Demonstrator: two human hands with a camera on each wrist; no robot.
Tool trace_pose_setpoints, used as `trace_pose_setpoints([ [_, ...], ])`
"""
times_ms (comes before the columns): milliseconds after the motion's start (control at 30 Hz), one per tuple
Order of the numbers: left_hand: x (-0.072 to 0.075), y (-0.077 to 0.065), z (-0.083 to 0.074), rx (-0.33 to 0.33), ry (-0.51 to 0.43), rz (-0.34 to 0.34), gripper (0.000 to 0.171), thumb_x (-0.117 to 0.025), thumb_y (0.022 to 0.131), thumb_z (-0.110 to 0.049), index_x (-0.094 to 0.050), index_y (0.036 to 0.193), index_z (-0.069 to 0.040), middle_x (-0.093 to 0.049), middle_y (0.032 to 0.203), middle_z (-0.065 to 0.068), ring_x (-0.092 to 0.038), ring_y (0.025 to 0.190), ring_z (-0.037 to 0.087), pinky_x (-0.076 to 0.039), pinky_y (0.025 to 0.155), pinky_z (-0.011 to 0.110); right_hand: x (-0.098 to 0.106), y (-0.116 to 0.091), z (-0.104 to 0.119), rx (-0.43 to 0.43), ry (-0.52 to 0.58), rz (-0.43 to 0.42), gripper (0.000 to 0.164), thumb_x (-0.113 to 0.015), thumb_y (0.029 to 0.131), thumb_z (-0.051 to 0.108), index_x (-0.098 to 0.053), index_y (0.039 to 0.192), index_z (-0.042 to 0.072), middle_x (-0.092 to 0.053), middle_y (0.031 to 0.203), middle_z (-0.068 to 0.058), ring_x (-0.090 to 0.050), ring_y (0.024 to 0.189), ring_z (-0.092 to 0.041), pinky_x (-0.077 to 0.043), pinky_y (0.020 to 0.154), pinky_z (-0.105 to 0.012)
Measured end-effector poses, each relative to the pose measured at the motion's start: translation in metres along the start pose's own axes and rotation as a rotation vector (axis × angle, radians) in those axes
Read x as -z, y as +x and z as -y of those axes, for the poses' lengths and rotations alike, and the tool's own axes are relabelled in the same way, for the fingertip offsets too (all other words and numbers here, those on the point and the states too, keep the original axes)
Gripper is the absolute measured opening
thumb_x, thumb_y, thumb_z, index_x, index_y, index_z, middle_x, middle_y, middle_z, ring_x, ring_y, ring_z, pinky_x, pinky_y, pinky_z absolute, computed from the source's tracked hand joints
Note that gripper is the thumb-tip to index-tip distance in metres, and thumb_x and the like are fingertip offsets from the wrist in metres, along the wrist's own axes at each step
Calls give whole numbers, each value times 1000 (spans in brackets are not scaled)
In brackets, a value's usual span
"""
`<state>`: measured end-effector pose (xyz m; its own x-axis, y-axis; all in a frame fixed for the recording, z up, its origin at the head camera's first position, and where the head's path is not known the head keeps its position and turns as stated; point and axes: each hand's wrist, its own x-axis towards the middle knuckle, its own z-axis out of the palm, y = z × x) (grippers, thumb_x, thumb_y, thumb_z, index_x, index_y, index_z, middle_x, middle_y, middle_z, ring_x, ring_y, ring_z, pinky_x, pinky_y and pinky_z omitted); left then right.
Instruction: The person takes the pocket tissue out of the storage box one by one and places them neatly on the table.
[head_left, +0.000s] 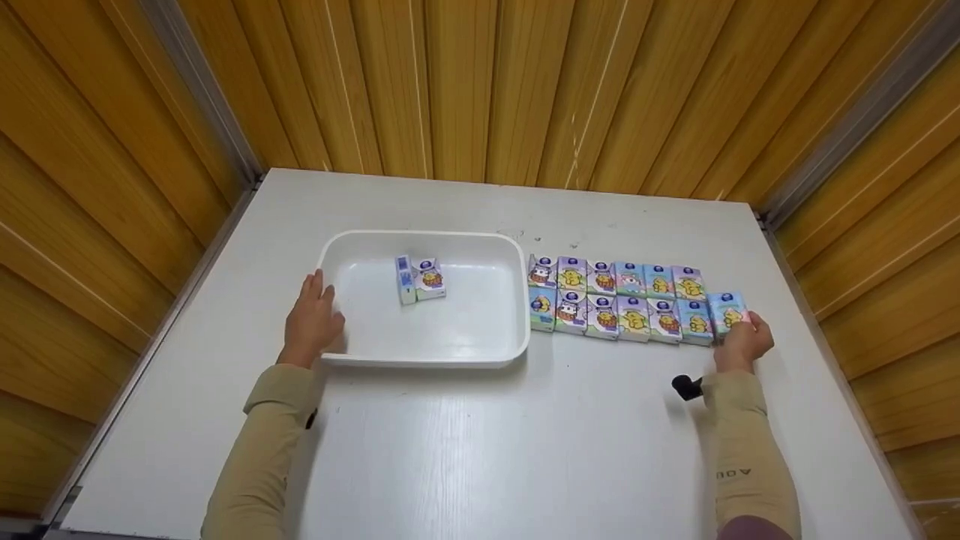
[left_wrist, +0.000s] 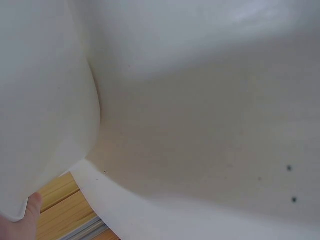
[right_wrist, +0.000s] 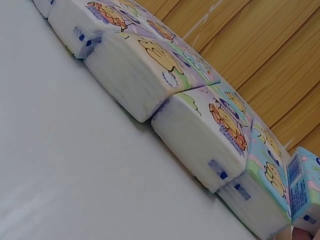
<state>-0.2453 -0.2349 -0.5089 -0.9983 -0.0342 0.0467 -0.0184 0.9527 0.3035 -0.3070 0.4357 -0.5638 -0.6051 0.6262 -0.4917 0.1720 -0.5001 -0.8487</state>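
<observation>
In the head view, my left hand (head_left: 309,326) grips the left wall of a white plastic tub (head_left: 420,361), thumb on the inner side. The left wrist view shows part of that hand (left_wrist: 27,222) at the tub's rim. Inside the tub are a tissue pack (head_left: 431,279) lying face up and another tissue pack (head_left: 406,281) standing on edge against it. With my right hand (head_left: 742,341) I hold a light blue tissue pack (head_left: 725,309) at the right end of the front row. It sits slightly tilted beside its neighbour (right_wrist: 270,175) in the right wrist view.
Several tissue packs (head_left: 602,311) lie in two close rows right of the tub. A small black object (head_left: 685,387) sticks out beside the right cuff. Wood-look panels (head_left: 480,90) surround the white table (head_left: 465,457).
</observation>
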Motion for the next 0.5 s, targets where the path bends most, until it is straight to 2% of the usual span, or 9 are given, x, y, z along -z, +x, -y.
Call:
trace_pose_setpoints([
  [133,0,1,0,6,-10,6,53,-50,80,-13,-41,126,10,-14,146,21,-11,134,37,-26,104,51,-3,-28,10,-31,-24,-41,38,-35,93,15,-37,129,27,-35,137,9,-38,118,-4,-35,101,-19],
  [233,0,1,0,8,-14,9,53,-50,80,-13,-40,126,10,-14,146,21,-11,134,37,-25,104,51,-5,-44,14,-53,-61,-62,40,-31,94,15,-33,132,28,-30,140,10,-33,122,-3,-30,103,-17],
  [367,1,2,0,2,-3,4,53,-49,80,-13,-40,126,10,-15,146,22,-11,134,37,-24,104,51,-7,-52,13,-59,-141,-76,43,-28,94,17,-27,135,29,-23,144,11,-26,127,-2,-23,107,-18],
  [500,0,2,0,10,0,4,53,-49,80,-13,-40,127,10,-14,146,22,-11,134,37,-23,105,50,-8,-51,11,-32,-201,-85,45,-28,94,15,-26,137,26,-23,145,8,-26,128,-3,-24,106,-17],
])
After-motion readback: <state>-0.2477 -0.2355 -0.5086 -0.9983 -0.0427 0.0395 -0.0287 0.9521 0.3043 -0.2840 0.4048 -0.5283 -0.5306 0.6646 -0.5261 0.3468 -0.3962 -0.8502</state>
